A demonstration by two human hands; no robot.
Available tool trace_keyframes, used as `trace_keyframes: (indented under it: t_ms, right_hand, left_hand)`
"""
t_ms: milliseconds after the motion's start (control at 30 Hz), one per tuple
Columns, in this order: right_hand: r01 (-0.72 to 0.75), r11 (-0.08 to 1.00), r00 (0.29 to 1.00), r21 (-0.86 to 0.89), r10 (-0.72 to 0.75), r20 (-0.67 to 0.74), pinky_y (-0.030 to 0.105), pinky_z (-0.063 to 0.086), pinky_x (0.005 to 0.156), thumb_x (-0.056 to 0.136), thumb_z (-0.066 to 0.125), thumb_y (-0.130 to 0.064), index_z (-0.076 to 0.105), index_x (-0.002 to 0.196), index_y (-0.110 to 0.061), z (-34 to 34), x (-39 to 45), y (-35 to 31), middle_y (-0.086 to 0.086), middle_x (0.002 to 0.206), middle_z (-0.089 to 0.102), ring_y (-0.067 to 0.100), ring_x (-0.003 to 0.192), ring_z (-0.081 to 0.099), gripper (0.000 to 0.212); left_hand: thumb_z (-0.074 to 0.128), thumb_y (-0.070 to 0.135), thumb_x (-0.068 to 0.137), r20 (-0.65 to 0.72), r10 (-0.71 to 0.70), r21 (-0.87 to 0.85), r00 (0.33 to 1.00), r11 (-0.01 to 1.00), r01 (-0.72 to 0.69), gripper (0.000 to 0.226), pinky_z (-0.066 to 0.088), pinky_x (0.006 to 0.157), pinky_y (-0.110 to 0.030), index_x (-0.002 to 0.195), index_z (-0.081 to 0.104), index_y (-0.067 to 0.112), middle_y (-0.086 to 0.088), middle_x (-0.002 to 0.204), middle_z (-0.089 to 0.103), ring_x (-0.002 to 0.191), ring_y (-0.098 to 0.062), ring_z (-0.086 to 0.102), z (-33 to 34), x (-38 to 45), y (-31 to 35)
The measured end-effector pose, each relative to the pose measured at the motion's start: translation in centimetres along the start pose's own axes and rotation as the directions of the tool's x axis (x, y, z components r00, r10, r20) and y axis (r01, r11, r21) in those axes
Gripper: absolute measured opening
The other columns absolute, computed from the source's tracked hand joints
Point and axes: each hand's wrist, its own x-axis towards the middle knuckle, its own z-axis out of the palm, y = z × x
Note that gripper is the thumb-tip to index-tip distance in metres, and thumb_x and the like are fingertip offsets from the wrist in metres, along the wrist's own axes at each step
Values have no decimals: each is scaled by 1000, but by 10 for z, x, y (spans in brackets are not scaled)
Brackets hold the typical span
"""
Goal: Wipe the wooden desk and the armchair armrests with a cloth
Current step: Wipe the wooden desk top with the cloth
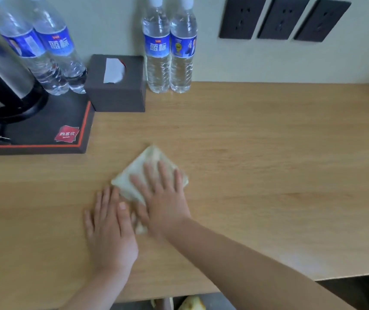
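A pale, folded cloth (pixel 142 166) lies flat on the light wooden desk (pixel 257 153), a little left of its middle. My right hand (pixel 163 198) presses down on the cloth with fingers spread, covering its near half. My left hand (pixel 109 229) rests flat on the desk just left of the cloth, its thumb touching the cloth's near edge. The picture is blurred around the hands. No armchair shows in this view.
At the back left, a black tray (pixel 44 130) with a red edge carries a kettle (pixel 0 70) and two water bottles (pixel 51 48). A dark tissue box (pixel 117 86) and two more bottles (pixel 170 50) stand against the wall. Wall sockets (pixel 284 17) sit above. The desk's front edge (pixel 347 277) runs at lower right.
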Motion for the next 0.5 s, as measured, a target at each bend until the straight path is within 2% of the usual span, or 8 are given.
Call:
trace_keyframes:
  t_ms: [100, 167, 233, 300, 333, 400, 467, 500]
  right_hand:
    - [440, 898, 895, -15, -437, 93, 52, -17, 115, 97, 28, -52, 7, 152, -41, -4, -59, 58, -4, 163, -4, 23, 146, -18, 59]
    - [510, 854, 858, -99, -497, 131, 48, -10, 117, 98, 32, -51, 13, 151, -42, -19, -67, 124, -9, 162, 1, 21, 148, -10, 58]
    - [335, 934, 939, -126, -321, 120, 44, -10, 117, 98, 23, -52, 5, 150, -44, -36, -47, 175, -11, 161, -2, 18, 148, -12, 55]
    - [-20, 994, 999, -110, 24, 38, 42, -12, 117, 99, 16, -51, -6, 145, -50, -45, -1, 190, -12, 161, -7, 17, 146, -18, 52]
    - [-226, 971, 974, -81, 226, -11, 45, -10, 117, 99, 16, -50, -8, 146, -50, -47, 29, 183, -10, 162, -7, 18, 146, -17, 52]
    - [-580, 814, 814, 28, 580, -35, 56, -4, 115, 99, 16, -47, -4, 150, -43, -49, 88, 145, -3, 162, -9, 28, 147, -14, 55]
    - [-748, 645, 655, 156, 756, 15, 64, -6, 110, 99, 15, -46, -5, 153, -33, -48, 128, 92, 6, 161, -13, 37, 145, -15, 59]
    - [-748, 641, 652, 171, 758, 14, 66, -9, 109, 98, 14, -46, -7, 153, -31, -42, 137, 65, 9, 161, -15, 40, 144, -17, 61]
  left_hand:
    - [8, 43, 93, -32, -43, -18, 999, 999, 42, 68, 7, 119, -44, 145, 36, 10, -5, 154, 32, 144, -18, 24, -2, -1, 2]
    - [5, 46, 93, 16, -46, 4, 999, 999, 46, 69, 4, 119, -42, 148, 31, 14, -1, 157, 25, 146, -15, 18, -4, -1, 5]
    - [2, 49, 91, 77, -36, 74, 996, 997, 30, 71, 0, 119, -39, 149, 27, 19, 5, 159, 15, 146, -10, 10, -3, 0, 8]
    - [3, 50, 89, 113, -38, 140, 993, 990, 22, 71, 1, 119, -40, 150, 26, 19, 7, 158, 13, 146, -9, 9, -1, 1, 10]
    - [8, 48, 89, 125, -44, 161, 991, 987, 24, 70, 4, 119, -42, 149, 28, 18, 5, 158, 16, 146, -12, 13, -1, 2, 11]
    - [18, 44, 88, 147, -48, 191, 988, 981, 19, 68, 13, 117, -48, 146, 35, 13, -3, 156, 26, 144, -19, 24, -2, 3, 13]
    - [19, 42, 88, 174, -37, 226, 984, 974, -3, 68, 15, 115, -51, 146, 35, 11, -6, 155, 27, 143, -23, 26, -3, 2, 13]
    - [17, 42, 88, 189, -31, 244, 981, 970, -16, 68, 13, 116, -50, 147, 31, 11, -6, 156, 24, 144, -22, 23, -3, 1, 12]
